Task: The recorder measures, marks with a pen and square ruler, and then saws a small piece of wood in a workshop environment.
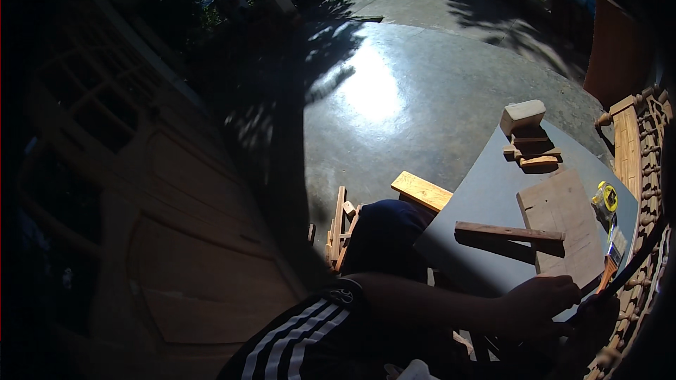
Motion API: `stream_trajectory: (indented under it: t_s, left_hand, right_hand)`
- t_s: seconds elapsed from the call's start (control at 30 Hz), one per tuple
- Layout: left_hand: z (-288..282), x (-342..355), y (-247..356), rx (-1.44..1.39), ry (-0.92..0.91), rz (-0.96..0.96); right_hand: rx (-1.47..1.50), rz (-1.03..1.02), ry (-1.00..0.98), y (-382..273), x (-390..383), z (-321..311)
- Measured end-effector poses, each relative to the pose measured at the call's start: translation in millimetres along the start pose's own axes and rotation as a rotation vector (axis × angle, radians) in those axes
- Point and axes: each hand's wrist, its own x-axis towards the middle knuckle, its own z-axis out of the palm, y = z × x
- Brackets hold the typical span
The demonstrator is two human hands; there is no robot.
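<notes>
My left arm, in a dark sleeve with white stripes, reaches across to the right. My left hand [541,304] is closed, its fingers curled at the near edge of a grey board [472,197]; what they hold is hidden. Deep in shadow beside it is my right hand [597,318], its fingers too dark to make out. A long, narrow dark thing [642,253] slants up and right from there. Just beyond the hands lie a flat brown wooden panel [556,204], a wooden stick [508,231] resting partly across it, and a paintbrush [612,253].
A yellow tape measure [605,198] lies at the board's right side. Wood blocks [524,116] and small offcuts [536,151] sit at its far corner. Carved wooden furniture [630,148] borders the right. A large panelled wooden door [190,260] stands left; wood scraps [339,229] are on the floor.
</notes>
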Motion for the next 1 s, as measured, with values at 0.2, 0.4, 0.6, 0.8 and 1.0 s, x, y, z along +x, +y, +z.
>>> stream_trajectory:
  t_s: [0.2, 0.4, 0.6, 0.8, 1.0]
  left_hand:
    - [-5, 3, -3, -0.123, 0.052, -0.058]
    - [3, -3, -15, -0.102, 0.058, 0.076]
    - [7, -2, -23, 0.122, 0.045, 0.208]
    - [0, -1, -20, 0.261, 0.036, 0.262]
    - [2, -7, -24, 0.131, 0.03, 0.285]
  right_hand:
    - [0.705, 0.91, 0.032, -16, -7, 17]
    - [1.176, 0.646, 0.235, -34, 31, -2]
    - [1.269, 0.935, 0.083, 5, -30, 32]
    - [1.041, 0.8, -0.093, -10, -6, 26]
    - [0.843, 0.38, -0.096, -9, 7, 8]
